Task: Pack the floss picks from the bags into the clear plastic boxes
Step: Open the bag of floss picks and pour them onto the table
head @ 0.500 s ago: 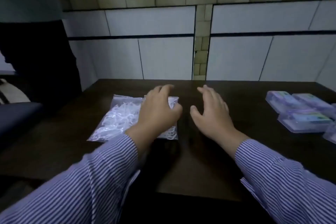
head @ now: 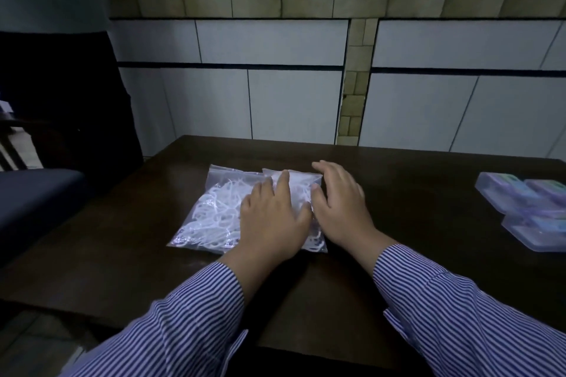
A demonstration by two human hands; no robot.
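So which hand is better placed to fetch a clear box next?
Probably the right hand: it lies at the bag's right edge, on the side where the boxes sit. The left hand rests flat on the bag, farther from them.

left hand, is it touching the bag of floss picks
Touching: the head view shows the left hand lying flat on the bag of floss picks, no gap visible.

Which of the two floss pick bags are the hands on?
The right-hand bag, overlapping the other's edge. The left hand lies flat on it and the right hand at its right edge; the left bag lies untouched.
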